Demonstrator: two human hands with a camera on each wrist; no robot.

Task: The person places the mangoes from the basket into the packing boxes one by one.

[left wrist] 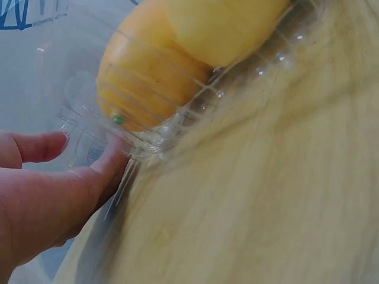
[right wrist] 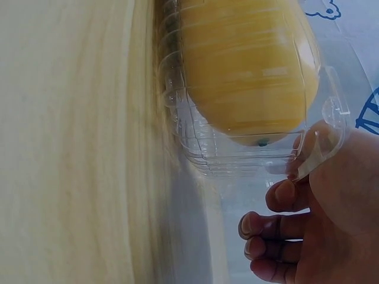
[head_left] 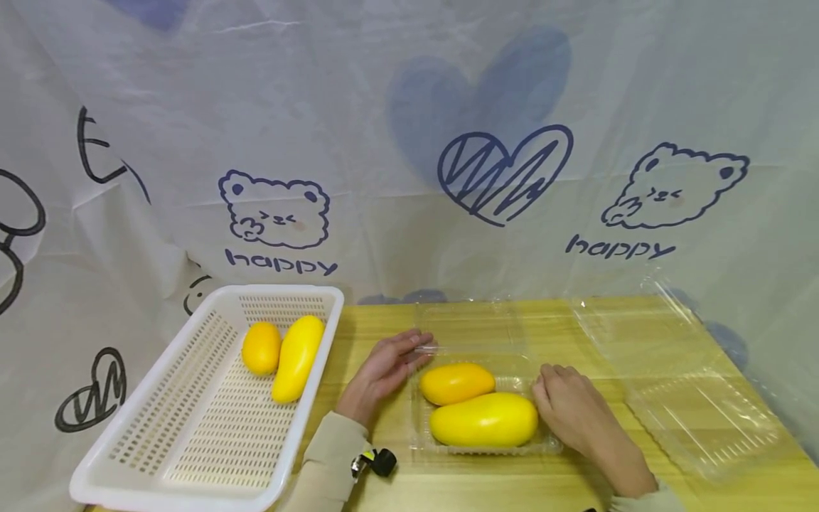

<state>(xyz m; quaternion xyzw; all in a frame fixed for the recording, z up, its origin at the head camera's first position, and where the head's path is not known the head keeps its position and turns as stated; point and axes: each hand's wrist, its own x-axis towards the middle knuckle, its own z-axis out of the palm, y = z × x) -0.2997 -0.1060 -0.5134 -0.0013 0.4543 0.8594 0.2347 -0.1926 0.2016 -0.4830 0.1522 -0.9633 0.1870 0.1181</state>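
Observation:
Two yellow mangoes, a smaller orange-tinted mango [head_left: 457, 384] and a longer mango [head_left: 484, 420], lie side by side in a clear plastic clamshell box [head_left: 419, 446]. Its transparent lid [head_left: 470, 323] is folded back behind it. At the box's back left corner, my left hand [head_left: 387, 366] touches the plastic with nearly straight fingers; thumb and finger stand apart in the left wrist view. On the opposite side, my right hand [head_left: 576, 412] pinches the rim between thumb and index finger. The right wrist view shows its other fingers curled below a mango [right wrist: 251, 77] seen through the wall.
To the left stands a white perforated basket [head_left: 92, 476] holding an orange-yellow mango [head_left: 261, 348] and a longer yellow mango [head_left: 298, 359]. Another open clear plastic box [head_left: 704, 419] lies on the wooden table [head_left: 461, 491] at right. A printed curtain [head_left: 358, 128] hangs behind.

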